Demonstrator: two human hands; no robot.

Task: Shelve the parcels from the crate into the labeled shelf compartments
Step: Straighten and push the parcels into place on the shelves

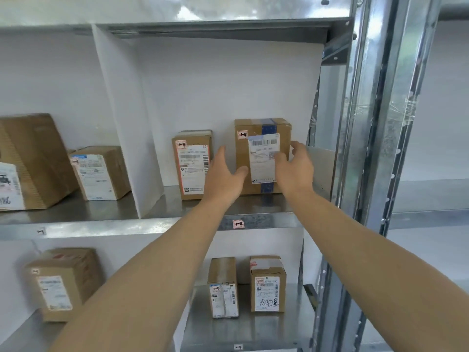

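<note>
A brown cardboard parcel [256, 130] with blue tape and a white shipping label stands upright on the upper right shelf compartment [253, 207]. My left hand [224, 174] is spread at its left side, thumb against the front. My right hand [295, 168] is spread at its right side, fingers on the label and edge. Neither hand is closed around it. A smaller labelled parcel [191, 165] stands just to its left. A pink tag [238, 224] marks the shelf edge below. The crate is out of view.
A white divider [121, 123] separates the left compartment, which holds a big box [33, 158] and a smaller one [101, 171]. The lower shelf carries three parcels [63, 283] [223, 288] [267, 285]. A metal upright [365, 123] bounds the right side.
</note>
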